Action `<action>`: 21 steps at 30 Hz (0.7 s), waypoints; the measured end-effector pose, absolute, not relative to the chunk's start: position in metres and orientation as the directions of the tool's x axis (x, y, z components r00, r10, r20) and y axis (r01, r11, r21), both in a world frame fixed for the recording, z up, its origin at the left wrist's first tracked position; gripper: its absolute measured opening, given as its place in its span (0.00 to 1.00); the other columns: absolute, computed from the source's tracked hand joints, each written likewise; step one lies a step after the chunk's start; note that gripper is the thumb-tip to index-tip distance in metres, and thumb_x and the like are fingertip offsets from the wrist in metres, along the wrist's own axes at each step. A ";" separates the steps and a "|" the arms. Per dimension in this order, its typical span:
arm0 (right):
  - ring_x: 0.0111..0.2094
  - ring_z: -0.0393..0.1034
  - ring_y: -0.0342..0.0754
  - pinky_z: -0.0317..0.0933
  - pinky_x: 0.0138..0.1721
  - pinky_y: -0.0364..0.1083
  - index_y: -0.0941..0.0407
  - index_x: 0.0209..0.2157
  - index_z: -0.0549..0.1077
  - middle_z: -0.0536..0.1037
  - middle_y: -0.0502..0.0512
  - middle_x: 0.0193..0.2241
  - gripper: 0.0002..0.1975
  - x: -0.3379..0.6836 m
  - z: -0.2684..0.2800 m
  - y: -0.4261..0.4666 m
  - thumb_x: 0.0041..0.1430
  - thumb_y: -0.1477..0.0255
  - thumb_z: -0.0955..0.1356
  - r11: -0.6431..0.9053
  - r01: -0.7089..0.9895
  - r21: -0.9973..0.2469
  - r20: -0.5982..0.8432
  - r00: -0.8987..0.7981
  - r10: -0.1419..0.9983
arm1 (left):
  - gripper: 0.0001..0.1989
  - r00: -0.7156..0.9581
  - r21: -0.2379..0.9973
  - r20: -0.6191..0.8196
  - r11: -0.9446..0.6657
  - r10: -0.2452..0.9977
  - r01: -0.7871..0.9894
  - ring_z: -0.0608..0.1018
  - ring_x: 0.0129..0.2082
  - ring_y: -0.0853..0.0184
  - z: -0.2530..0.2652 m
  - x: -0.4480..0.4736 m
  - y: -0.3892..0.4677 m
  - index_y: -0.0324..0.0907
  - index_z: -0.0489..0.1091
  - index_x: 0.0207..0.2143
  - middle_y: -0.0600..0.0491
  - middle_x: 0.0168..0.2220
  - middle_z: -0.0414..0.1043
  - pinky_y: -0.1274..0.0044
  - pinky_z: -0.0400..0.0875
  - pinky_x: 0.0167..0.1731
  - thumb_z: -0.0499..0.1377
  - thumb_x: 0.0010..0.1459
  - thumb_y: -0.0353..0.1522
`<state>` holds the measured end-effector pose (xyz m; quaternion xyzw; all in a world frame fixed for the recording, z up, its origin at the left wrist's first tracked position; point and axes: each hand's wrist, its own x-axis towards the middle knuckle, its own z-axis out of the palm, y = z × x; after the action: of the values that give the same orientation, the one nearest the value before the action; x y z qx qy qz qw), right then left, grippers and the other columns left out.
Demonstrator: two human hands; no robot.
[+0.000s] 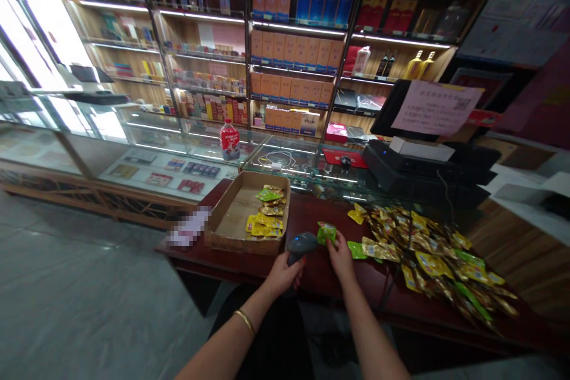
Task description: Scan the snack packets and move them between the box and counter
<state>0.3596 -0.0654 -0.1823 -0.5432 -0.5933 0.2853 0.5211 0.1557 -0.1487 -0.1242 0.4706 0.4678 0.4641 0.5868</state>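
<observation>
My left hand [285, 274] is wrapped round the handle of a dark grey barcode scanner [302, 242], whose head points right. Just beyond that head, my right hand [341, 258] pinches a small green snack packet [326, 233] above the dark red table [312, 279]. A large heap of gold, yellow and green snack packets [427, 249] spreads to the right of my right hand. On the left stands an open cardboard box [232, 208], with several yellow, gold and green packets [266, 225] lying along its right side.
A pale pink paper [191, 228], partly blurred, lies left of the box. Behind the table runs a glass display counter [196, 142] bearing a red bottle [230, 140] and a white cable [278, 160]. A black checkout terminal [401, 157] stands at the right; stocked shelves [291, 24] line the wall.
</observation>
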 end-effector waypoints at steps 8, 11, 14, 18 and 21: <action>0.50 0.73 0.53 0.68 0.52 0.58 0.56 0.53 0.72 0.75 0.58 0.53 0.17 0.362 -0.179 -0.068 0.67 0.64 0.68 0.178 0.475 -0.862 0.300 0.195 0.934 | 0.24 0.138 0.978 -0.098 0.121 0.986 -0.169 0.66 0.11 0.73 -0.120 0.147 -0.147 0.41 0.66 0.27 0.59 0.14 0.64 0.81 0.60 0.12 0.64 0.50 0.53; 0.47 0.74 0.51 0.70 0.49 0.55 0.55 0.51 0.73 0.76 0.57 0.51 0.15 0.361 -0.180 -0.068 0.67 0.64 0.68 0.166 0.498 -0.851 0.293 0.189 0.937 | 0.25 0.141 0.974 -0.108 0.133 0.984 -0.182 0.65 0.10 0.73 -0.123 0.148 -0.146 0.41 0.66 0.28 0.60 0.14 0.64 0.81 0.60 0.11 0.64 0.48 0.54; 0.49 0.74 0.52 0.69 0.51 0.57 0.56 0.52 0.73 0.76 0.57 0.52 0.16 0.360 -0.181 -0.066 0.67 0.64 0.68 0.201 0.484 -0.852 0.317 0.170 0.933 | 0.26 0.139 0.974 -0.109 0.133 0.984 -0.184 0.65 0.11 0.73 -0.127 0.148 -0.145 0.41 0.66 0.28 0.60 0.14 0.64 0.81 0.60 0.11 0.64 0.47 0.55; 0.53 0.72 0.54 0.65 0.56 0.61 0.55 0.55 0.72 0.76 0.58 0.53 0.18 0.360 -0.183 -0.064 0.68 0.63 0.67 0.241 0.455 -0.857 0.345 0.159 0.925 | 0.27 0.137 0.976 -0.100 0.124 0.985 -0.181 0.65 0.11 0.73 -0.129 0.147 -0.144 0.41 0.65 0.27 0.59 0.14 0.64 0.81 0.61 0.11 0.64 0.48 0.56; 0.53 0.73 0.54 0.65 0.55 0.60 0.56 0.54 0.72 0.76 0.58 0.52 0.17 0.360 -0.184 -0.065 0.67 0.63 0.68 0.211 0.460 -0.863 0.329 0.193 0.925 | 0.27 0.149 0.976 -0.109 0.134 0.983 -0.174 0.65 0.11 0.73 -0.127 0.148 -0.144 0.41 0.65 0.27 0.59 0.15 0.65 0.81 0.61 0.11 0.63 0.48 0.56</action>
<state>0.3602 -0.0654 -0.1840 -0.5844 -0.5922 0.2302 0.5048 0.1480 -0.1437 -0.1271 0.4537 0.4457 0.4765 0.6070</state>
